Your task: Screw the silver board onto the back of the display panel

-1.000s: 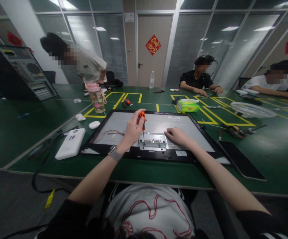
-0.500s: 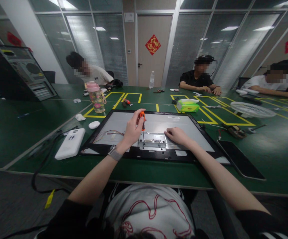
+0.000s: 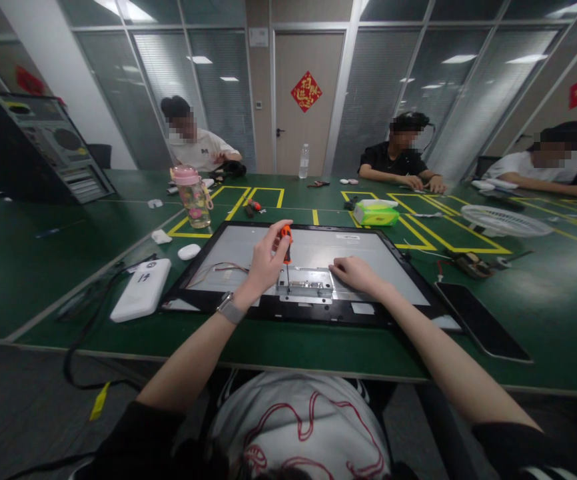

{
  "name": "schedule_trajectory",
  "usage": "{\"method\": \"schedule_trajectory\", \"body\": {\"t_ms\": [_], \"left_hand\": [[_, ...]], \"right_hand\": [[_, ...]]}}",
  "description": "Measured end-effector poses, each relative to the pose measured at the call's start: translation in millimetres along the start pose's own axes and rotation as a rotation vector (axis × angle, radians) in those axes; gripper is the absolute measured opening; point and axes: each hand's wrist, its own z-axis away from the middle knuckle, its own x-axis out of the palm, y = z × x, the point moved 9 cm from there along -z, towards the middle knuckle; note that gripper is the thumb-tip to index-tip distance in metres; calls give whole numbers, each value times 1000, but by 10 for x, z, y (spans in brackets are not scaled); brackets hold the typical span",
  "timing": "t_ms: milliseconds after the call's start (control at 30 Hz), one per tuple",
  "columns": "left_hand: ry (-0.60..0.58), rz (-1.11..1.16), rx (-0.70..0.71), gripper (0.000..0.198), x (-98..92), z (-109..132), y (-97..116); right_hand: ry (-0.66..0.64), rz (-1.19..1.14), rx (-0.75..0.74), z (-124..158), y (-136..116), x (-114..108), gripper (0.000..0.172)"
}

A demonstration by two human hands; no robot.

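My left hand (image 3: 267, 257) is closed round the orange and black handle of a screwdriver (image 3: 287, 244). The screwdriver stands upright, its tip down at the left part of a metal bracket (image 3: 308, 293). This bracket lies on the silver back of a flat screen panel (image 3: 378, 267) with a black frame. My right hand (image 3: 353, 272) is closed, its bent fingertips on the bracket's upper right corner. Thin wires (image 3: 228, 267) run across the panel left of my left hand.
Left of the panel are a white power bank (image 3: 141, 290), a white case (image 3: 189, 252) and a pink-lidded bottle (image 3: 193, 200). A phone (image 3: 483, 320) lies to the right; a green tissue pack (image 3: 376, 213) and fan grille (image 3: 506, 220) stand beyond. Several people sit across the table.
My hands and the screwdriver stay almost in the same place. Across the table, the person at the left has sat up and shifted to the right.
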Motion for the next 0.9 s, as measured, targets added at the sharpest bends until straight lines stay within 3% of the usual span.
{"method": "schedule_trajectory", "body": {"t_ms": [267, 700, 900], "left_hand": [[131, 10, 41, 20, -122, 13, 62], [75, 311, -100, 29, -52, -27, -130], [146, 200, -80, 20, -129, -34, -108]], "right_hand": [[-6, 3, 10, -5, 3, 8, 37], [12, 4, 0, -1, -15, -1, 39], [11, 5, 6, 4, -15, -9, 38]]}}
